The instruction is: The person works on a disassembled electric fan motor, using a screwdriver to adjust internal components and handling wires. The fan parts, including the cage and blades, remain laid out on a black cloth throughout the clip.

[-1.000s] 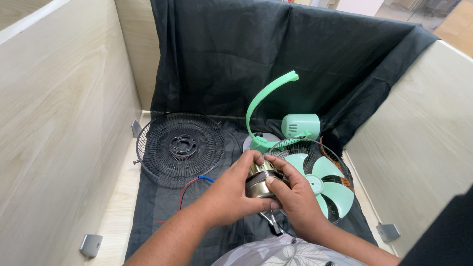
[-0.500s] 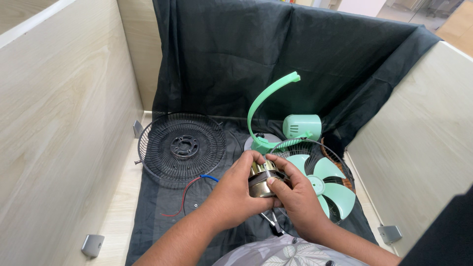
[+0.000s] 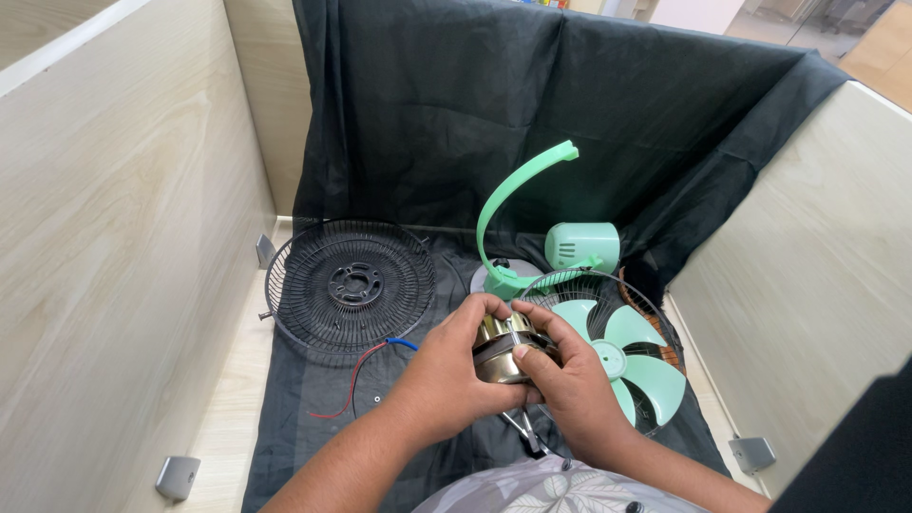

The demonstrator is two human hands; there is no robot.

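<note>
— Where's the motor?

— I see the metal fan motor [image 3: 503,347] held low at centre, above the black cloth [image 3: 304,399], boxed in by pale wooden walls [image 3: 123,237] on both sides. Open cloth lies only to the left front, by the red and blue wires [image 3: 366,366].

— And the hands?

— My left hand [image 3: 451,375] wraps it from the left, my right hand [image 3: 565,385] clasps it from the right, fingers curled closed. The black grille [image 3: 347,285] lies left, the green blade [image 3: 617,356] right.

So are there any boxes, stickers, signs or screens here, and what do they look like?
None that I can see. The hands hold a bare metal fan motor; around it lie a black wire grille and a green fan blade on a black cloth.
</note>
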